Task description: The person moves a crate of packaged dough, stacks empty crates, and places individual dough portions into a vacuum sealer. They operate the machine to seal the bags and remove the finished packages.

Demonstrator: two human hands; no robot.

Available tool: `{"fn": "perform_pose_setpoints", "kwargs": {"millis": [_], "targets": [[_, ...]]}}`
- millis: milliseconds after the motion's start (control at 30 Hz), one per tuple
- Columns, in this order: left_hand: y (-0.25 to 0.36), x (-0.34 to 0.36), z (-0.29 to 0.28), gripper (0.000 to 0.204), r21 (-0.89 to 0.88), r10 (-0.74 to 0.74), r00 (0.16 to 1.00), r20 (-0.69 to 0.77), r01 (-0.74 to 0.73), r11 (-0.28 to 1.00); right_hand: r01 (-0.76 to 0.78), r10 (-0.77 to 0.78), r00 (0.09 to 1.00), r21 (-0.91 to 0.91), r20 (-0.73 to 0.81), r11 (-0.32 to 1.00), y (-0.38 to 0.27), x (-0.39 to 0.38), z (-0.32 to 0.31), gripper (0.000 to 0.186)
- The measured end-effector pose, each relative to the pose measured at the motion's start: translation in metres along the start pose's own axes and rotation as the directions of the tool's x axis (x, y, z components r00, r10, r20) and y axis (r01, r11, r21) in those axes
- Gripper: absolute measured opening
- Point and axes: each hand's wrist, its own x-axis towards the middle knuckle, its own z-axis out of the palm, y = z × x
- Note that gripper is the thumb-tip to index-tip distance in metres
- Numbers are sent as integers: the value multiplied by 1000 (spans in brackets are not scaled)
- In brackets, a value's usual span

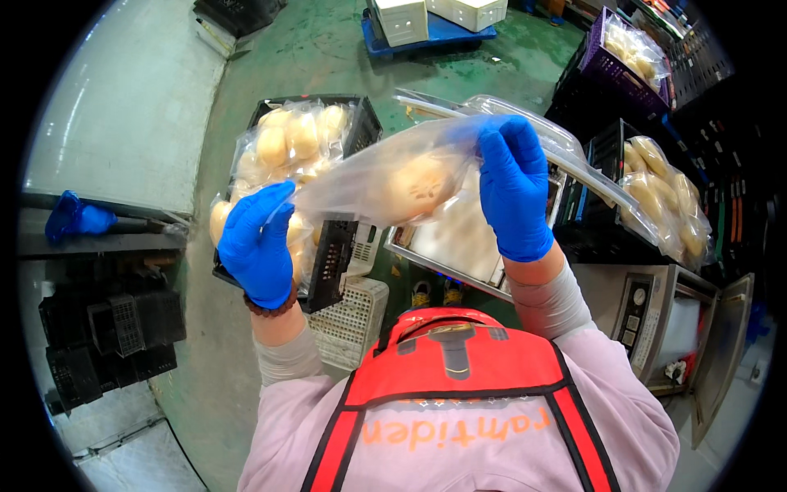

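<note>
In front of me a clear plastic bag [352, 184] is stretched between my hands, with pale yellow, rounded food [422, 187] inside. My gloved left hand [261, 246] pinches one end of the bag. The other end is gripped by my gloved right hand [515, 189], fingers bent over it. Below the bag lies the pale bed [455, 250] of a metal-framed machine, its clear domed lid [545, 135] tilted up behind my right hand. Beside and behind my left hand stands a black crate [332, 266] filled with bagged pale yellow pieces [287, 139].
A white perforated crate [348, 324] sits below the black one. At right are another black crate with bagged pieces [668, 193], a purple crate [627, 78] and a metal cabinet with a dial [643, 316]. A blue trolley [430, 41] carries white boxes at the back.
</note>
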Motion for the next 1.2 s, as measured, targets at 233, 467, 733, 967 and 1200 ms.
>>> {"fn": "perform_pose_setpoints", "kwargs": {"millis": [233,467,733,967,1200], "targets": [[-21,-47,39,10,-718,-409,889,207,422,554,19,-42,991,-172,-130,985,14,5,-17,5],[-37,-123,111,10,-533,-674,562,480,797,284,-170,82,969,-383,-235,908,42,-30,-93,6],[-103,-274,261,15,-384,-738,-78,670,815,-434,-586,465,792,-705,-395,399,141,-58,-262,11],[-204,-315,315,21,-531,-800,-135,585,681,-504,-411,461,833,-900,-306,144,305,-32,-344,23],[-243,-319,321,25,-505,-816,-226,532,688,-521,-281,394,871,-956,-293,-90,360,-1,-316,14]]}}
